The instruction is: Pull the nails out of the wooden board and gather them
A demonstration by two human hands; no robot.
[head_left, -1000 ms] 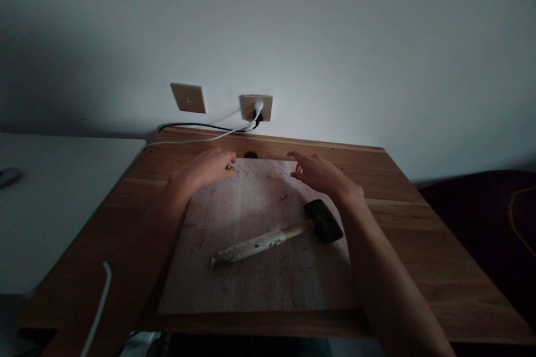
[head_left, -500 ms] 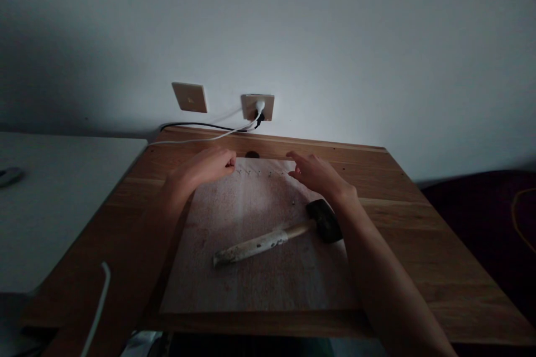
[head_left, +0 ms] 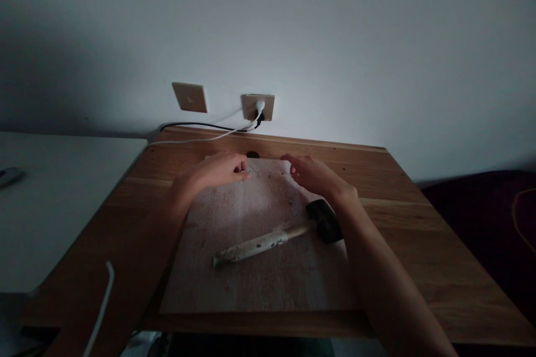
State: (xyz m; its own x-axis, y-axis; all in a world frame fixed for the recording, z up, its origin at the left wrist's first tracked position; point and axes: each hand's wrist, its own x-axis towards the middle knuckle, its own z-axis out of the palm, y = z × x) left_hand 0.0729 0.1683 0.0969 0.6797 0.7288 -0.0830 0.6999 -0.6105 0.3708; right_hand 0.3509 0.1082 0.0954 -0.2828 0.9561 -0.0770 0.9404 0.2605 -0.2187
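A pale plywood board (head_left: 259, 279) lies on a wooden table (head_left: 419, 245). Near the board's far edge stands a row of small nails (head_left: 268, 173). My left hand (head_left: 215, 171) rests at the left end of that row, its fingers curled and pinched at a nail. Just right of the row, my right hand (head_left: 312, 174) hovers with fingers loosely bent and pointing left; whether it holds anything is hidden. One loose nail (head_left: 290, 199) lies on the board below my right hand. A hammer (head_left: 272, 237) with a dark head and a pale worn handle lies across the board.
Two wall plates (head_left: 189, 97) are on the white wall, one with a white plug (head_left: 258, 106); black and white cables (head_left: 196, 134) run along the table's back edge. A white surface (head_left: 50, 195) adjoins on the left. A white cord (head_left: 100, 307) hangs at lower left.
My left hand has slid right along the nail row and closed its fingertips. My right hand has drawn slightly left, toward the row. The hammer has not moved.
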